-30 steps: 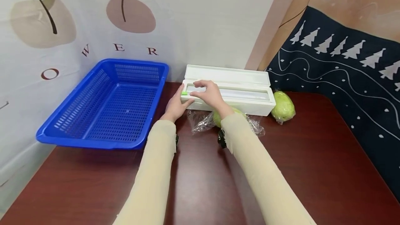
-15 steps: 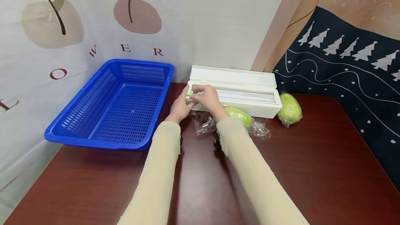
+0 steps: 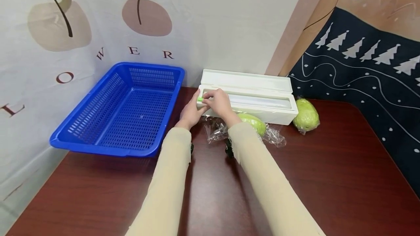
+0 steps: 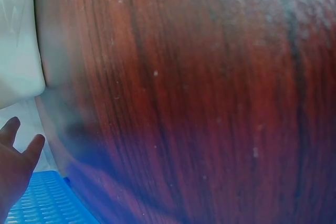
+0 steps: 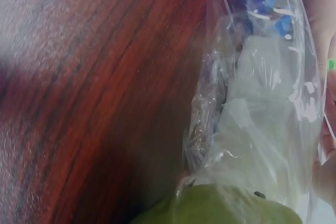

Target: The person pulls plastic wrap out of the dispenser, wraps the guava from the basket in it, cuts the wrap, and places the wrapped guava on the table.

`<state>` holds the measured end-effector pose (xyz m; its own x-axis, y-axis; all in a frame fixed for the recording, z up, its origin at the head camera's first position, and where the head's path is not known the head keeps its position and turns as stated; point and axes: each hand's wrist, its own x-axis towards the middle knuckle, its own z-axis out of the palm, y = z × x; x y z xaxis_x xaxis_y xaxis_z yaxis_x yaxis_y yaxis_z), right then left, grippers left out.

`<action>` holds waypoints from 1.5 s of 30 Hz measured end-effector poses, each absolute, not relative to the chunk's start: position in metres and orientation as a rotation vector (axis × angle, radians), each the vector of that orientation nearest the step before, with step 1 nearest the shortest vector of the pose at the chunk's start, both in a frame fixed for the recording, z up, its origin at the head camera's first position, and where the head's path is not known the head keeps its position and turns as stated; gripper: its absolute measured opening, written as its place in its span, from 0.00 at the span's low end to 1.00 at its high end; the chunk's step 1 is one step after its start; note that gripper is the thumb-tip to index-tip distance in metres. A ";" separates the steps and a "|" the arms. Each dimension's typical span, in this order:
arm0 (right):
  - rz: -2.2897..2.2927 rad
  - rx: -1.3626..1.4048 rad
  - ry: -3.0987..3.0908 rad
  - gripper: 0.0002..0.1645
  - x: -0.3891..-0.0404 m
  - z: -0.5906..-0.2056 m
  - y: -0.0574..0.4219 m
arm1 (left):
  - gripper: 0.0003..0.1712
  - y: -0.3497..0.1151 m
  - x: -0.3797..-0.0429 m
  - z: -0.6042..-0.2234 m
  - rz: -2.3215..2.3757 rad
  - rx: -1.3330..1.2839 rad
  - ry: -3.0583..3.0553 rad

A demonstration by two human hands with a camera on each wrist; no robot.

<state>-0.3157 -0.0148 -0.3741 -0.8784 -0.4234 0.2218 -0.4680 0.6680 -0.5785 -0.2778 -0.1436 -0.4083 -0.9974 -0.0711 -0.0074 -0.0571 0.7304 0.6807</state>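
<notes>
A white cling film dispenser box (image 3: 275,115) stands at the back of the table, lid raised, a pale roll (image 3: 259,101) inside. My left hand (image 3: 190,113) holds its left end, thumb along the front. With thumb and forefinger, my right hand (image 3: 220,104) pinches at a small green slide cutter (image 3: 199,99) on the front rim's left end. Under the right wrist lies a light green fruit (image 3: 254,123) in clear film (image 3: 214,130); the right wrist view shows the film (image 5: 257,108) close up. A second wrapped green fruit (image 3: 306,115) rests by the box's right end.
A blue plastic basket (image 3: 178,86) with slotted sides stands on the left of the dark red wooden table (image 3: 210,192). Behind the table hangs a white printed cloth (image 3: 223,28), and a navy cloth with trees (image 3: 361,68) borders the right side.
My right thumb and forefinger have closed from a wide curl down to the green slide cutter. The head view has shifted slightly, moving everything right in the frame.
</notes>
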 end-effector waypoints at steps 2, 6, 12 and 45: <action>1.006 0.760 -2.804 0.10 -0.315 -0.374 -0.014 | 0.48 -0.143 -0.278 -0.408 -1.137 0.118 -2.903; 1.030 0.781 -2.790 0.10 -0.315 -0.374 -0.012 | 0.47 -0.142 -0.279 -0.408 -1.076 0.122 -2.914; 1.085 0.796 -2.782 0.10 -0.317 -0.377 -0.011 | 0.46 -0.141 -0.280 -0.409 -0.897 0.046 -2.922; 0.941 0.843 -2.797 0.10 -0.315 -0.369 -0.003 | 0.43 -0.142 -0.278 -0.409 -0.901 0.022 -2.923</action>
<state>-0.3147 -0.0030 -0.3687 -0.8466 -0.4780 0.2342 -0.5224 0.6616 -0.5380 -0.2780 -0.1418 -0.4090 -0.9965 -0.0378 0.0748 0.0109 0.8265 0.5628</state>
